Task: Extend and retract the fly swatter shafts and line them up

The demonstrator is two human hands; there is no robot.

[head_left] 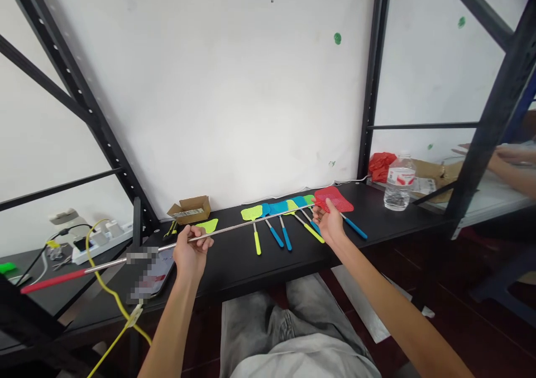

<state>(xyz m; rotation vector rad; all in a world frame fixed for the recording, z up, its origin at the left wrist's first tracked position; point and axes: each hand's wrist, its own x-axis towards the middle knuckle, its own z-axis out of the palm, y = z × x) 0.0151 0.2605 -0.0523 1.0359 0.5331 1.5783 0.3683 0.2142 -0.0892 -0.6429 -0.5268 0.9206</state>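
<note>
A long fly swatter (pixel 335 197) with a red mesh head, a thin metal shaft and a red handle stretches across the view, held off the table. My left hand (pixel 190 251) is closed around its shaft left of the middle. At the other end, my right hand (pixel 330 223) pinches the swatter where the shaft meets the red head. Beneath the shaft lie several more fly swatters, among them a yellow-green one (pixel 252 214) and blue ones (pixel 277 208), handles toward me. Another yellow-green head (pixel 209 225) rests beside my left hand, partly hidden.
A small open cardboard box (pixel 190 210) stands at the back left. A phone (pixel 164 274) and a yellow cable (pixel 109 291) are at the left, near a power strip (pixel 104 241). A water bottle (pixel 399 182) stands right, by a dark rack post (pixel 372 82). Another person's arm (pixel 517 168) shows far right.
</note>
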